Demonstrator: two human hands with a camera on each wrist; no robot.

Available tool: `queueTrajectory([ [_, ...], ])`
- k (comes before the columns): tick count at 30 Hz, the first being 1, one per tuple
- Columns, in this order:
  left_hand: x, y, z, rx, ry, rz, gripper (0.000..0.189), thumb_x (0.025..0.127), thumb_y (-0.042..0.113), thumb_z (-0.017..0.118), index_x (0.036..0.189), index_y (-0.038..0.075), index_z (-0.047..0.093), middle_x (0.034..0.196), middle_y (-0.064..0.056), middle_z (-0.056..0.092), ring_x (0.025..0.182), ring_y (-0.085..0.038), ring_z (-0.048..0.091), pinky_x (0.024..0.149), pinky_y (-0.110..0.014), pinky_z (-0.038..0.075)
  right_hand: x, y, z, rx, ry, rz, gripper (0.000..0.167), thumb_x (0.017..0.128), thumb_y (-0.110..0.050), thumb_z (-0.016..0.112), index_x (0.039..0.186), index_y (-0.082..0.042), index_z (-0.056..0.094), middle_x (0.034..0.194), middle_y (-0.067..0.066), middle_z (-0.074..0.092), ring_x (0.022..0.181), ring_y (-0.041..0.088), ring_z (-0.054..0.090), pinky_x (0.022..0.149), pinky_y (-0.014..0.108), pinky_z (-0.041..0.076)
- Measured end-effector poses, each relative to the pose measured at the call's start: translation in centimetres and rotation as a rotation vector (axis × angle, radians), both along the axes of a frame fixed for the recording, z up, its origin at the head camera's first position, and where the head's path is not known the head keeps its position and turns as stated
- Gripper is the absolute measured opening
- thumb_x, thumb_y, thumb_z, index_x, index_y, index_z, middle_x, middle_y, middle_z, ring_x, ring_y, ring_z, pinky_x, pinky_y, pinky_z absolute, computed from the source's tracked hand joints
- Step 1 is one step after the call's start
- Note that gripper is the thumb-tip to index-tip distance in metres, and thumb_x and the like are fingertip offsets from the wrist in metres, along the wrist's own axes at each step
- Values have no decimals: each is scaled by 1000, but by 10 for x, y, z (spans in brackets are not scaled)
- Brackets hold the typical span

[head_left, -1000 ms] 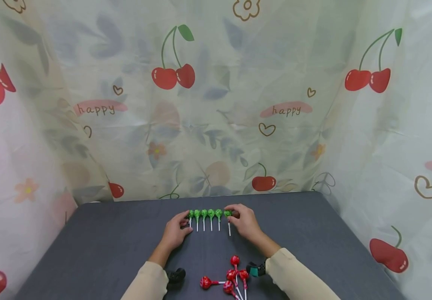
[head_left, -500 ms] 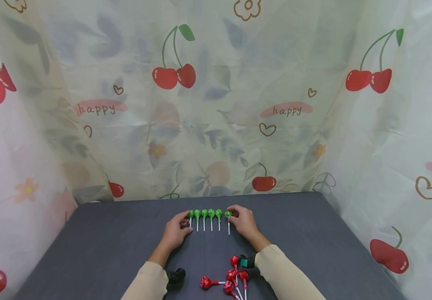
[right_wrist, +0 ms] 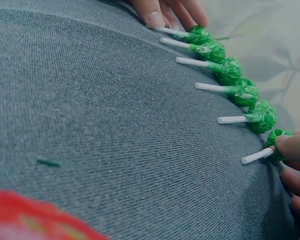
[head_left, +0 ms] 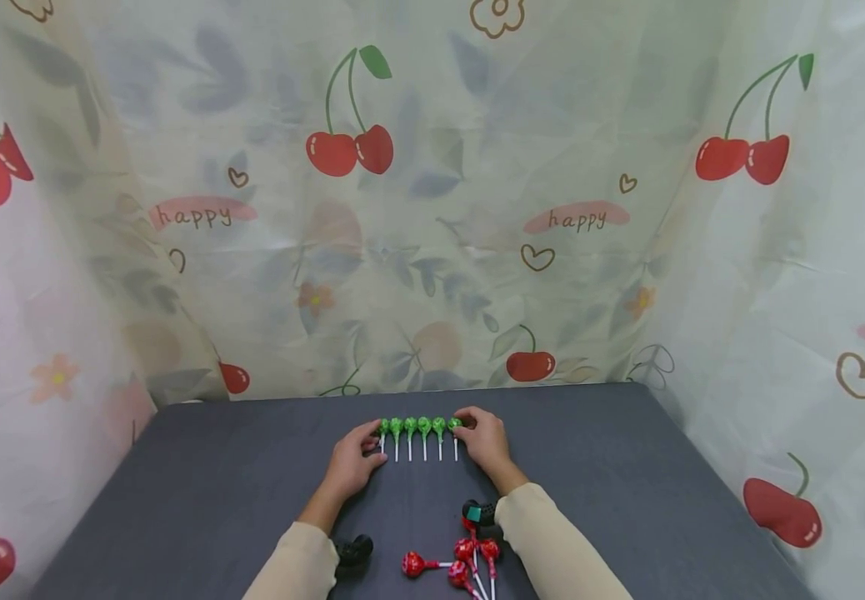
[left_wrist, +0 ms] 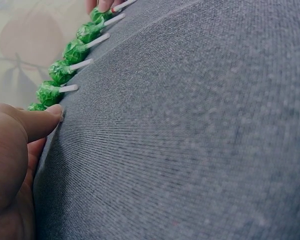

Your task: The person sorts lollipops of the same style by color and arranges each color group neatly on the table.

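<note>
Several green-wrapped lollipops (head_left: 411, 427) lie side by side in a row on the dark grey cloth, white sticks pointing toward me. At the row's left end my left hand (head_left: 350, 460) holds the outermost lollipop (right_wrist: 196, 36), thumb by its stick and fingers by its head. My right hand (head_left: 488, 439) pinches the head of the rightmost lollipop (right_wrist: 255, 155) between thumb and fingers. That lollipop lies close beside its neighbour (right_wrist: 262, 117). In the left wrist view, my left thumb (left_wrist: 42, 120) partly covers the left-end lollipop.
Several red-wrapped lollipops (head_left: 464, 550) lie in a loose cluster nearer me, one partly hidden beneath the right wrist's black camera (head_left: 480, 512). A printed curtain (head_left: 432, 250) hangs behind and at both sides of the grey-covered table (head_left: 237, 483).
My right hand and forearm have moved left, bringing the rightmost green lollipop closer to the row and its stick in line with the others. The left hand has stayed in place.
</note>
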State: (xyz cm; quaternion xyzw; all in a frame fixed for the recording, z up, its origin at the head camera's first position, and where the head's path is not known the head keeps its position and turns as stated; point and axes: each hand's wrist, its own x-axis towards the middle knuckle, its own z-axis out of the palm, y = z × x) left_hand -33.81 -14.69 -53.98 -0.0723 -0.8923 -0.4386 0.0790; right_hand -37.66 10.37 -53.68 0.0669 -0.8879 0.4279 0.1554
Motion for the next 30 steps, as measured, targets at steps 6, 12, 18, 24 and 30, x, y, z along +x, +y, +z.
queueTrajectory([
  [6,-1,0,-1,7,-8,12,59,83,-1,75,138,3,53,125,-17,59,105,-28,63,91,-42,50,0,0,-1,1,-8,-4,17,84,-11,77,100,-13,74,95,1,71,80,17,64,73,38,53],
  [12,-1,0,-2,6,-3,7,59,83,-1,75,138,3,53,126,-18,59,105,-28,63,90,-42,50,1,-1,-1,-3,-17,-8,18,84,-12,77,102,-14,74,96,0,71,81,16,64,74,38,53],
  [18,-1,-1,-2,7,15,-1,59,82,-1,75,137,1,54,125,-19,59,104,-28,63,89,-43,51,0,-3,-2,5,-22,-30,18,84,-12,77,102,-14,74,95,0,71,81,17,64,74,38,53],
  [24,-1,0,-2,10,10,0,58,83,-1,75,137,2,54,126,-18,59,104,-28,63,90,-43,50,-1,-5,-3,1,-32,-54,18,84,-14,77,102,-16,75,96,-1,71,80,15,63,74,37,52],
  [30,-1,-1,-2,5,20,-3,58,82,-1,75,137,1,54,127,-19,58,104,-28,63,89,-43,50,0,-4,-3,-13,-18,-39,19,84,-12,77,103,-13,75,96,1,71,80,17,62,73,37,52],
])
